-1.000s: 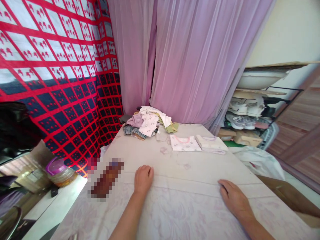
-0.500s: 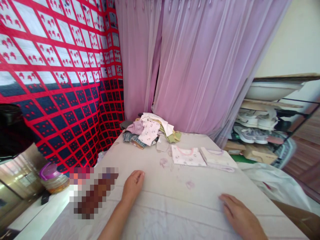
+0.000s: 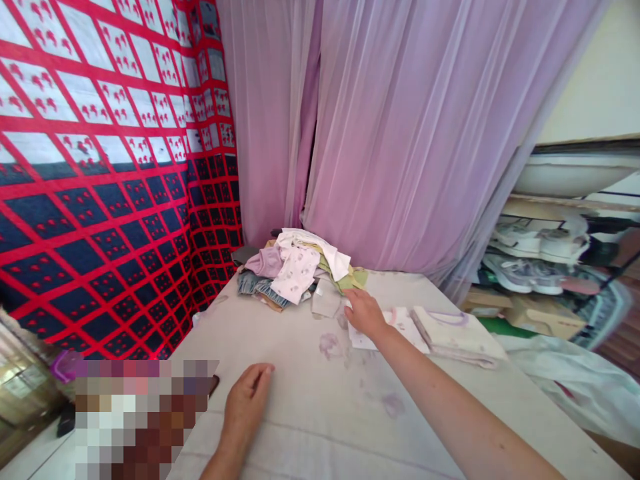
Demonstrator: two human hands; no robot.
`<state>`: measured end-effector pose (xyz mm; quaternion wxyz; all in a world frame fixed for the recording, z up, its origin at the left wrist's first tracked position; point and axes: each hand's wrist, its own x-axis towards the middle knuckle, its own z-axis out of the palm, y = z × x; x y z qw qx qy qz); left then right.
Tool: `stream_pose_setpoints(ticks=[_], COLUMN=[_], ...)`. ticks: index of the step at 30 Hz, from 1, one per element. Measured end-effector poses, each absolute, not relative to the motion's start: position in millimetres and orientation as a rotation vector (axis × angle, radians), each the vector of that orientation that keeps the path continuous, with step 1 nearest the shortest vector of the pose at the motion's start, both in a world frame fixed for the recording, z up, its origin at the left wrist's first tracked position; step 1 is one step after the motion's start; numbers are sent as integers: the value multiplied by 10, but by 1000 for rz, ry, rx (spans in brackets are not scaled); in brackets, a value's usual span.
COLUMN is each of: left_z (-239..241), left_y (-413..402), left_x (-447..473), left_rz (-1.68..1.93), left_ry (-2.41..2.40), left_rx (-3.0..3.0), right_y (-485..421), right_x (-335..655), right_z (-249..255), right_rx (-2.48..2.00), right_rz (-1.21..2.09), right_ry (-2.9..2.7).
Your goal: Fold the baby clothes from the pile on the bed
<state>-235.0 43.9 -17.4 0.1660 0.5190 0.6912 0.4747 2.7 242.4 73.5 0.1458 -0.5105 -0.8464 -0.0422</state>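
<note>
A heap of small clothes (image 3: 295,270) lies at the far end of the sheet-covered surface (image 3: 310,387), with white, pink, mauve and denim-blue pieces. My right hand (image 3: 367,313) reaches to the heap's right edge, fingers stretched out beside a green garment (image 3: 355,277). Whether the fingertips touch it I cannot tell. Below that hand is a folded white shirt with pink trim (image 3: 403,327), partly hidden by my wrist. A second folded shirt with purple trim (image 3: 455,327) sits to its right. My left hand (image 3: 247,399) rests on the sheet, fingers loosely bent, holding nothing.
A mauve curtain (image 3: 425,153) hangs behind the heap, and a red-checked cloth (image 3: 125,200) covers the left side. On the right stands a rack with shoes (image 3: 540,243) and cardboard boxes (image 3: 543,315). A blurred-out patch hides the lower left.
My right hand has moved forward and left, from the near right of the sheet to the clothes heap. My left hand stays on the sheet. The view has shifted slightly.
</note>
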Motion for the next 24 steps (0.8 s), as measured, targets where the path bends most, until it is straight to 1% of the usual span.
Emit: stream_pose_setpoints(ticks=[8, 11, 14, 17, 20, 24], left_z=[-205, -181, -177, -209, -238, -213], left_y=[449, 446, 447, 454, 463, 462], left_x=[-2338, -2323, -2320, -2335, -2357, -2369], left_rz=[1387, 1402, 1419, 1438, 1440, 1475], left_ry=[1952, 1934, 1915, 1898, 1888, 1870], left_rx=[1422, 1375, 1335, 1324, 1315, 1269], right_y=[3214, 3361, 3388, 3239, 2845, 1979], right_x=[-463, -537, -544, -496, -416, -284], right_z=[663, 630, 710, 866, 982, 960], right_rx=[-1620, -1536, -1433, -1332, -1194, -870], right_rz=[-6, 88, 131, 139, 213, 659], right_ry=[-2376, -2284, -2159, -2140, -2151, -2230])
